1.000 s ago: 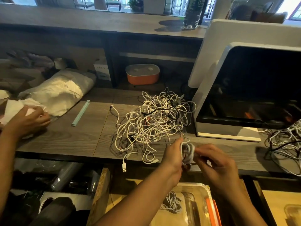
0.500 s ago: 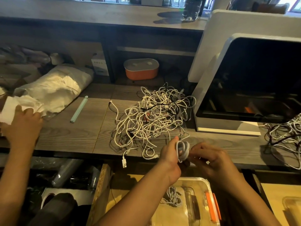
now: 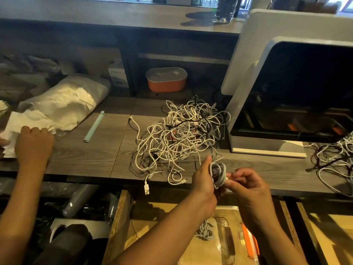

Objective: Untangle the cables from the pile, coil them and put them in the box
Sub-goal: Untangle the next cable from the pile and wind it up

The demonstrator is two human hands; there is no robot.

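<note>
Two human arms, both bare. Left grip: bare hand, skin uncovered across back, wrist and fingers. Thumb nail short and rounded. Right grip: bare hand, knuckles and finger creases visible, nails too blurred to describe. Left forearm: slim, uncovered all the way to the near frame edge. Right forearm: same build, uncovered to the near edge. Both wrists bare. Any clothing lies beyond the frame, cannot tell. Slight blur on both grips.
</note>
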